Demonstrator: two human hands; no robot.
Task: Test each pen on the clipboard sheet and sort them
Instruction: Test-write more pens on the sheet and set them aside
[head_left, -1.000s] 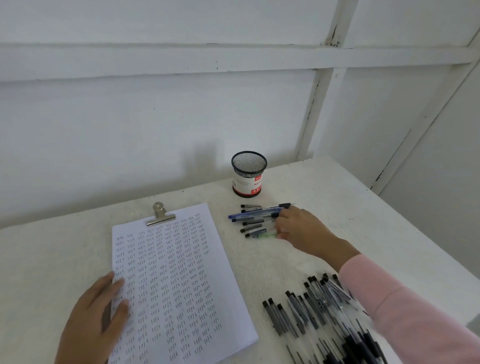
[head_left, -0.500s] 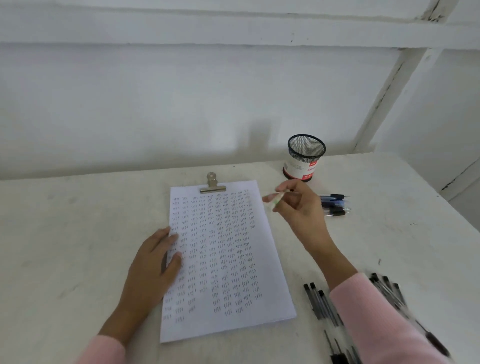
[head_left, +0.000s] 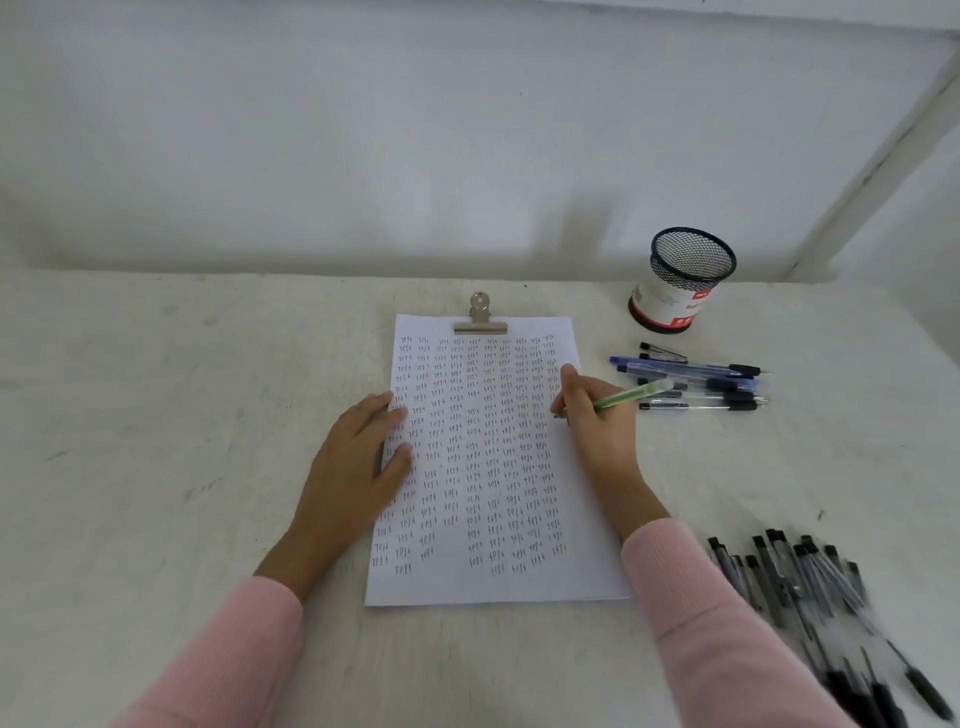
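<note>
A white sheet (head_left: 488, 582) covered in rows of small handwritten marks lies on the table under a metal clip (head_left: 480, 318). My right hand (head_left: 597, 421) grips a green pen (head_left: 631, 396) in a writing hold, its tip down on the right side of the sheet. My left hand (head_left: 358, 462) lies flat, fingers pressing the sheet's left edge. A small group of blue and black pens (head_left: 696, 382) lies to the right of the sheet. A larger heap of black pens (head_left: 810, 597) sits at the near right.
A black mesh pen cup (head_left: 678, 280) with a red and white label stands at the back right, beyond the small pen group. The white table (head_left: 156, 415) ends at a white wall behind. My pink sleeves (head_left: 727, 634) fill the near edge.
My right hand took the green pen from the small group, carried it left and set its tip on the sheet. The view swung left and down; my left hand stays on the sheet's left edge.
</note>
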